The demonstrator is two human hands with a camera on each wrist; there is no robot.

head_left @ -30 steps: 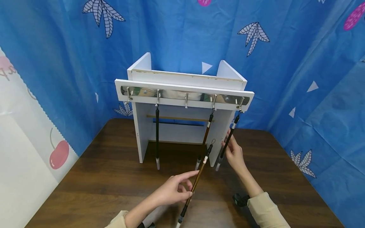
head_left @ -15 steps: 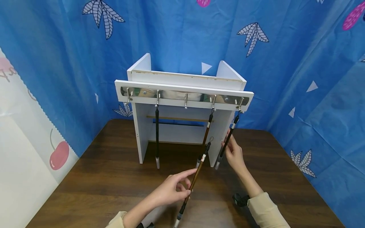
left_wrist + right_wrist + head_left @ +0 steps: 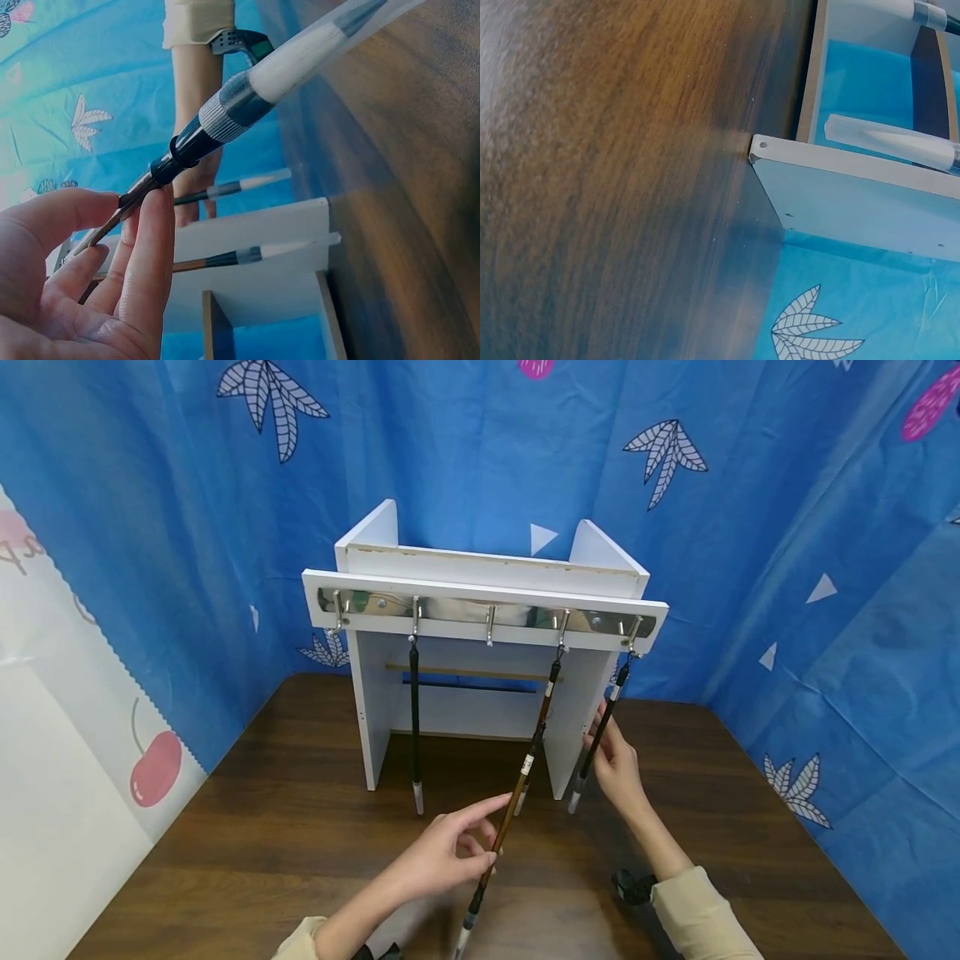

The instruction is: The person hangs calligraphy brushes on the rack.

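My left hand (image 3: pixel 438 860) pinches a calligraphy brush (image 3: pixel 516 793) by its brown handle, between thumb and fingers. The brush slants with its hanging loop end up, towards the rack, and its capped white bristles (image 3: pixel 300 64) down towards me. In the head view its upper end overlaps a brown brush (image 3: pixel 551 685) hanging from a hook. My right hand (image 3: pixel 618 768) is at the right side panel of the white rack (image 3: pixel 450 627), fingers partly behind a dark hanging brush (image 3: pixel 603 722). The right wrist view shows none of that hand.
Another black brush (image 3: pixel 415 718) hangs from the second hook from the left. The middle hook (image 3: pixel 491 625) and leftmost hook (image 3: pixel 337 610) bear nothing. The rack stands on a brown wooden table (image 3: pixel 247 835) before a blue patterned curtain (image 3: pixel 480 460).
My left hand has moved the brush slightly left and towards the rack, so it now overlaps the hanging brown brush. My right hand has stayed in place.
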